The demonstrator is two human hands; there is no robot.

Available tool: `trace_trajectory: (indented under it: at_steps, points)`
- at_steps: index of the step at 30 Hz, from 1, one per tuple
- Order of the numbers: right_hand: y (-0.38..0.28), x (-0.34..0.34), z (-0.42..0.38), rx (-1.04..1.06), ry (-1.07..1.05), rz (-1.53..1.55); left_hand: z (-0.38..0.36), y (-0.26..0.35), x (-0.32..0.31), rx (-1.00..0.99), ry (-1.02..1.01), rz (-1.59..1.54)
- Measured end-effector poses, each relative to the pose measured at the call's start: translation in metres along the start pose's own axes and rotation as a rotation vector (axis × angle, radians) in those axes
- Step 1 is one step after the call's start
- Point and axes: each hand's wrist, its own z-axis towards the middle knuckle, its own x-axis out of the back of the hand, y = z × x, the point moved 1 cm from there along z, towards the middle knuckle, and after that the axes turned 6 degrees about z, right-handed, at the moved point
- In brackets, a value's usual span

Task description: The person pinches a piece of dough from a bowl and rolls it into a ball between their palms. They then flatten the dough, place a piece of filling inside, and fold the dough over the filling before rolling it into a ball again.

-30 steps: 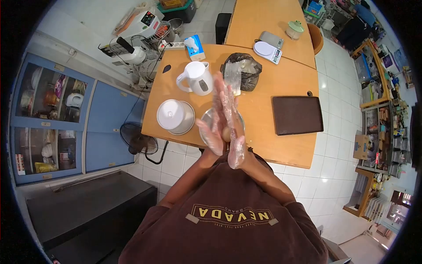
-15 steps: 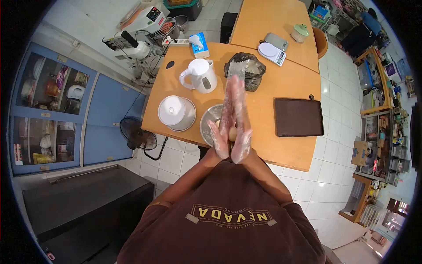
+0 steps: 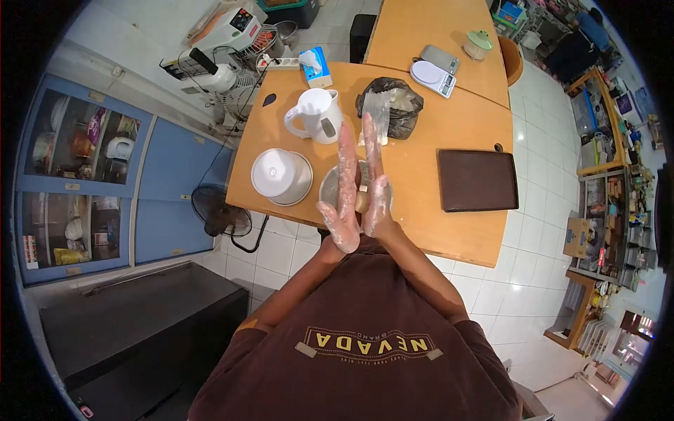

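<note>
Both my hands wear clear plastic gloves and face each other, palms flat, fingers stretched away from me. Between the palms sits a small tan ball of dough [image 3: 361, 201]. My left hand [image 3: 343, 189] presses it from the left and my right hand [image 3: 376, 184] from the right. They hover over a round metal bowl [image 3: 330, 188] on the orange wooden table [image 3: 449, 126].
A metal bowl with a white lid [image 3: 280, 177] sits left of my hands, with a white electric kettle [image 3: 314, 115] behind it. A black plastic bag [image 3: 393, 107] lies beyond, a dark brown tray [image 3: 477, 179] to the right, a white scale [image 3: 432, 77] farther back.
My palms have slid against each other around the dough ball; the left hand has moved forward along the right. The view has shifted slightly.
</note>
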Motion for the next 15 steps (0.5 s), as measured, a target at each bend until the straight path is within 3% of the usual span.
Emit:
trace_trajectory:
  at_steps: [2, 5, 8, 10, 11, 13, 15]
  points:
    - [0.022, 0.003, -0.007, 0.059, -0.036, -0.063, 0.004, -0.002, 0.006, 0.113, 0.081, -0.018]
    - [0.000, -0.008, -0.017, 0.009, -0.146, -0.091, 0.000, -0.011, 0.006, 0.234, 0.206, -0.191]
    - [-0.020, -0.004, -0.001, 0.054, -0.097, -0.009, -0.021, -0.029, 0.005, 0.207, 0.067, 0.063]
    - [-0.002, -0.009, 0.002, 0.170, -0.010, 0.248, -0.011, -0.010, 0.001, 0.162, 0.032, 0.115]
    - [-0.002, -0.002, 0.002, 0.160, -0.018, 0.094, -0.003, 0.003, 0.000, 0.144, 0.025, 0.108]
    - [0.007, 0.002, -0.006, -0.051, -0.048, -0.076, 0.006, 0.011, 0.004, 0.128, 0.038, 0.087]
    - [0.004, -0.002, -0.013, -0.028, -0.088, -0.082, 0.014, 0.008, 0.006, 0.179, 0.146, -0.128]
